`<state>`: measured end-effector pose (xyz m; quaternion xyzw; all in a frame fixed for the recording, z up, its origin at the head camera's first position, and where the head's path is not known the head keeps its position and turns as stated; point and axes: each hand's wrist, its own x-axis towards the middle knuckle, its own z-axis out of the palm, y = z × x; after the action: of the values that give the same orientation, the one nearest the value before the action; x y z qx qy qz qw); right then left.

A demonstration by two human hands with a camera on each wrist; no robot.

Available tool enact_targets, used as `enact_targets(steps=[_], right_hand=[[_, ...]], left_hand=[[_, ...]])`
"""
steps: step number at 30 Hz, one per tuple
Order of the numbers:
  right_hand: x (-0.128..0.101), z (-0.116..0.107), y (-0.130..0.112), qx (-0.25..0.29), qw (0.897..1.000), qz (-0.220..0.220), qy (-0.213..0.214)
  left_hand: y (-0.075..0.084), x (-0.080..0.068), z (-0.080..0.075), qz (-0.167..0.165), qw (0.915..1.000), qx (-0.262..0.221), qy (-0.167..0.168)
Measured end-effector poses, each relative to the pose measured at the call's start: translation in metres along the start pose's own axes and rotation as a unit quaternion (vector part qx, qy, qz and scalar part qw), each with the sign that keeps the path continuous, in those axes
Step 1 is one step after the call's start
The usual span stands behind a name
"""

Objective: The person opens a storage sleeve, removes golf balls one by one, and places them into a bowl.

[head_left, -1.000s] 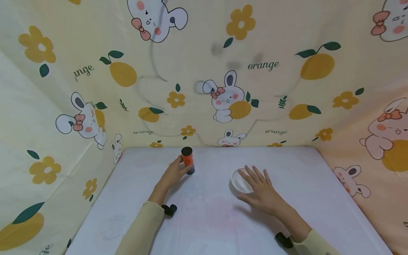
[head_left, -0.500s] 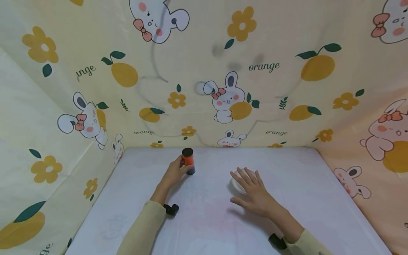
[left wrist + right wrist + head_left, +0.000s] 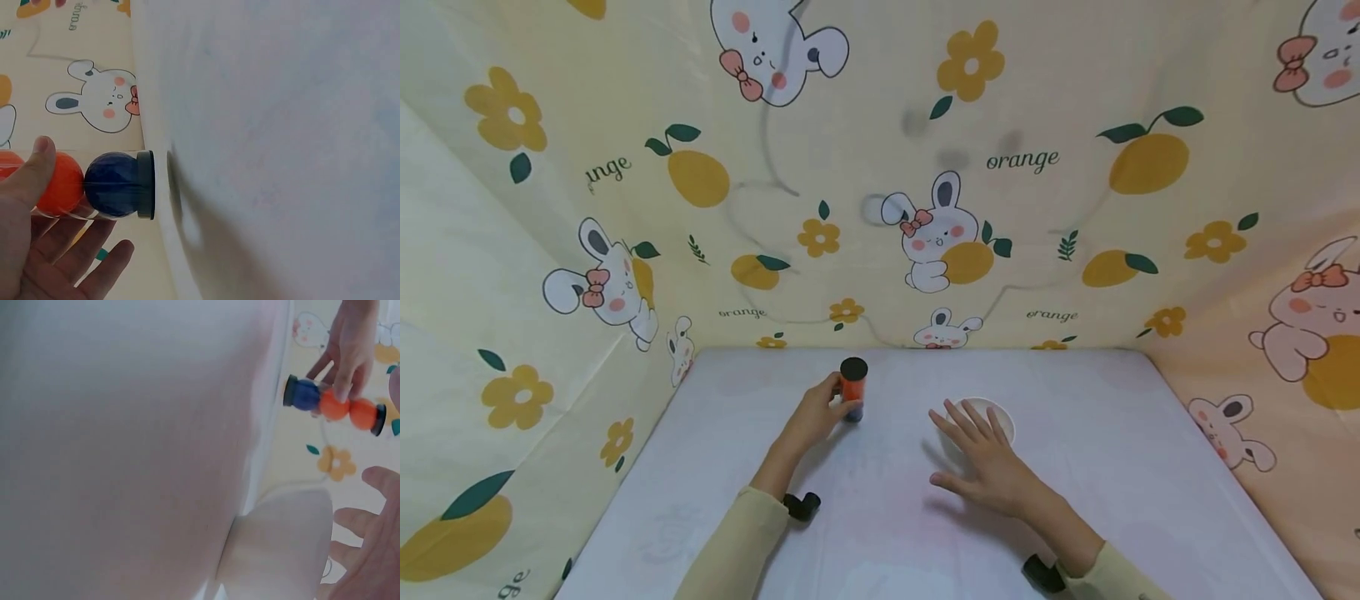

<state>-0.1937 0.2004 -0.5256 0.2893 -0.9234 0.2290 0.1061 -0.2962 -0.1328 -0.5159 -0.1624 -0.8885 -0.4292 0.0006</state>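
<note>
My left hand (image 3: 811,417) grips a clear tube (image 3: 853,390) with black caps at both ends. In the left wrist view, a dark blue ball (image 3: 111,184) sits at the tube's lower end, with orange balls (image 3: 61,184) above it. A narrow gap and a shadow show between the lower cap (image 3: 145,185) and the table. My right hand (image 3: 1000,471) is spread, fingers apart, in front of a white bowl (image 3: 1006,423) and partly hides it in the head view. The right wrist view shows the bowl's side (image 3: 275,550) beside the fingertips; I see no clear contact.
A white-covered table (image 3: 887,517) lies beneath both hands. Cream cloth (image 3: 842,175) printed with rabbits, oranges and flowers rises at the back and both sides. A black wrist camera (image 3: 802,506) sits on the left wrist, another (image 3: 1043,573) on the right.
My left hand has carried the tube a little to the right and nearer to me. My right hand, still spread, has moved left and slightly nearer, uncovering the bowl's right side.
</note>
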Motion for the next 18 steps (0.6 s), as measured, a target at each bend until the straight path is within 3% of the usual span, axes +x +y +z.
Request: enact_targets(steps=[10,18], right_hand=[[0.005,0.002,-0.008,0.005,1.0,-0.006,-0.006],[0.006,0.005,-0.014,0.015,1.0,-0.01,-0.01]], left_hand=[[0.011,-0.017,0.001,0.05,0.9983,0.03,-0.007],[0.02,-0.033,0.005,0.068,0.9945,0.074,-0.03]])
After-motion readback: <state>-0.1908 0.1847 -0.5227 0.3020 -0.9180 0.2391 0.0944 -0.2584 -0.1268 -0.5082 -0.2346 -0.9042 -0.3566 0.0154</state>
